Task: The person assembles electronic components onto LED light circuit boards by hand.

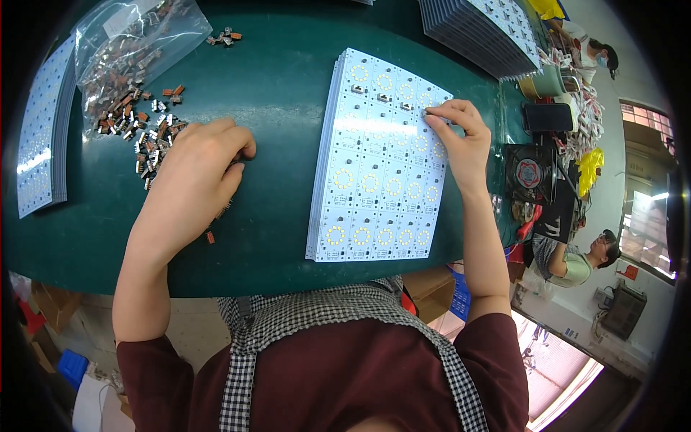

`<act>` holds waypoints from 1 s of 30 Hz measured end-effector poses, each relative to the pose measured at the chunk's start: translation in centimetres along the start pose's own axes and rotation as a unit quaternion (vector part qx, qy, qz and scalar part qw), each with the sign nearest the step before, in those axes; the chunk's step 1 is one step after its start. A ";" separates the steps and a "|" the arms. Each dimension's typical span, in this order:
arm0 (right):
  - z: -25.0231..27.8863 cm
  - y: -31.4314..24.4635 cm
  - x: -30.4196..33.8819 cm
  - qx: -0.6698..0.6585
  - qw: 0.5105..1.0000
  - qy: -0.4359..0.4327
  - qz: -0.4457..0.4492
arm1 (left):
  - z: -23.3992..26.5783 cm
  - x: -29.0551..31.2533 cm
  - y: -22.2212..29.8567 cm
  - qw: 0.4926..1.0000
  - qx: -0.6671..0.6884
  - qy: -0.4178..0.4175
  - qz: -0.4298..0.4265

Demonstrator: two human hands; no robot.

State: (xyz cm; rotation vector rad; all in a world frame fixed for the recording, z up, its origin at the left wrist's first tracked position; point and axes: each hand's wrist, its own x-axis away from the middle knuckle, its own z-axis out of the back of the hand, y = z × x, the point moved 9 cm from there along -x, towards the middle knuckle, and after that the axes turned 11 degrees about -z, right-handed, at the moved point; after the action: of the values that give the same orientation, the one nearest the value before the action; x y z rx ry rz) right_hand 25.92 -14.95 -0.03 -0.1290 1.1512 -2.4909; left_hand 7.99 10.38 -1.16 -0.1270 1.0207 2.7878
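A stack of white circuit board panels (353,209) lies in front of me, with rings of yellow LEDs in rows. Near its far edge several small slide switches (384,97) sit in one row. My right hand (463,137) is at the right end of that row, thumb and forefinger pinched on a small slide switch (427,111) against the top panel. My left hand (201,173) is over the table left of the stack, fingers curled and thumb near the forefinger; what they hold is too small to make out. Beside and partly under it spreads a pile of loose slide switches (147,147).
A clear plastic bag (140,50) of switches lies at the far left, beside another panel stack (47,137). A taller panel stack (479,32) stands at the far right. A small fan (530,173) is right of the green table (277,86). Two people are farther right.
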 end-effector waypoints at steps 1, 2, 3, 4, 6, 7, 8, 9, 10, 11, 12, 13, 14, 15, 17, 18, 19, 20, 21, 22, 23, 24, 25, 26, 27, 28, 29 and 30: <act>0.0 0.0 0.0 -0.005 1.000 0.003 0.002 | 0.0 -0.1 0.2 1.000 -0.003 -0.004 -0.011; 0.0 0.0 0.1 -0.009 1.000 0.007 0.004 | -0.1 -0.2 0.2 1.000 -0.003 -0.004 -0.012; -0.1 -0.1 0.1 -0.009 1.000 0.007 0.004 | 0.1 -0.2 0.6 0.999 -0.022 0.012 -0.028; -0.1 -0.1 0.1 -0.010 1.000 0.010 0.003 | 0.3 -0.2 0.9 0.998 -0.040 0.028 -0.044; -0.1 0.0 0.1 -0.010 1.000 0.013 0.003 | 0.2 -0.3 0.9 0.999 -0.012 0.036 -0.030; -0.1 0.1 0.1 -0.006 1.000 0.016 0.004 | 0.1 -0.3 0.7 0.999 0.017 0.043 -0.017; 0.0 0.1 0.1 -0.001 1.000 0.019 0.005 | 0.0 -0.4 0.7 0.999 0.017 0.043 -0.017; 0.0 0.0 0.1 -0.001 1.000 0.019 0.005 | 0.1 -0.5 0.8 0.997 0.041 0.060 -0.022; 0.0 -0.1 0.2 -0.001 1.000 0.013 0.006 | 0.3 -0.5 0.9 0.995 0.065 0.076 -0.026; 0.0 -0.2 0.2 0.000 1.000 0.007 0.006 | 0.3 -0.5 1.0 0.995 0.065 0.077 -0.026; 0.1 -0.2 0.1 0.000 1.000 0.008 0.006 | 0.4 -0.6 1.0 0.993 0.080 0.083 -0.028; 0.1 -0.5 0.0 0.021 1.000 0.005 0.020 | 0.5 -0.6 1.1 0.991 0.096 0.089 -0.030; 0.1 -0.8 0.0 0.042 0.999 0.002 0.034 | 0.5 -0.7 1.2 0.991 0.096 0.090 -0.030; 0.3 -1.0 -0.1 0.041 0.999 0.002 0.034 | 0.6 -0.7 1.4 0.988 0.113 0.101 -0.038; 0.0 -2.2 -0.3 0.106 0.992 -0.028 0.068 | 0.6 -0.6 1.5 0.984 0.130 0.112 -0.044; 0.0 -2.5 -0.3 0.107 0.992 -0.028 0.068 | 0.5 -0.7 1.5 0.983 0.134 0.114 -0.053; -0.1 -2.9 -0.2 0.119 0.989 -0.032 0.081 | 0.5 -0.7 1.6 0.982 0.138 0.117 -0.061; -0.2 -3.3 -0.2 0.131 0.986 -0.036 0.094 | 0.5 -0.7 1.6 0.981 0.139 0.117 -0.061; -0.2 -3.5 -0.2 0.131 0.986 -0.036 0.094 | 0.4 -0.7 1.6 0.982 0.137 0.113 -0.060; -0.3 -3.4 -0.3 0.134 0.986 -0.043 0.088 | 0.4 -0.6 1.6 0.983 0.136 0.110 -0.059; -0.4 -3.4 -0.4 0.137 0.986 -0.050 0.081 | 0.4 -0.7 1.7 0.983 0.136 0.110 -0.059; -0.4 -3.3 -0.5 0.138 0.986 -0.051 0.081 | 0.3 -0.7 1.6 0.984 0.137 0.101 -0.047; -0.4 -3.2 -0.5 0.139 0.985 -0.054 0.082 | 0.1 -0.7 1.5 0.986 0.137 0.091 -0.035; -0.4 -3.2 -0.5 0.140 0.985 -0.058 0.083 | 0.1 -0.7 1.4 0.986 0.137 0.092 -0.035; -0.3 -3.4 -0.5 0.140 0.985 -0.058 0.084 | 0.1 -0.7 1.3 0.984 0.142 0.098 -0.035; -0.4 -3.6 -0.4 0.151 0.983 -0.068 0.075 | 0.1 -0.6 1.2 0.983 0.146 0.105 -0.035; -0.5 -3.5 -0.4 0.163 0.981 -0.077 0.066 | 0.0 -0.6 1.1 0.983 0.146 0.106 -0.035; -0.4 -3.5 -0.5 0.163 0.981 -0.076 0.066 | -0.2 -0.6 1.1 0.978 0.174 0.104 -0.041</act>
State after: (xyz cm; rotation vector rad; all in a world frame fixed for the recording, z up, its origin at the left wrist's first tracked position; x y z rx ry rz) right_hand 25.18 -12.44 2.33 -0.1436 0.6574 -2.4632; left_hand 8.41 9.29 -0.54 -0.4116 1.4971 2.5140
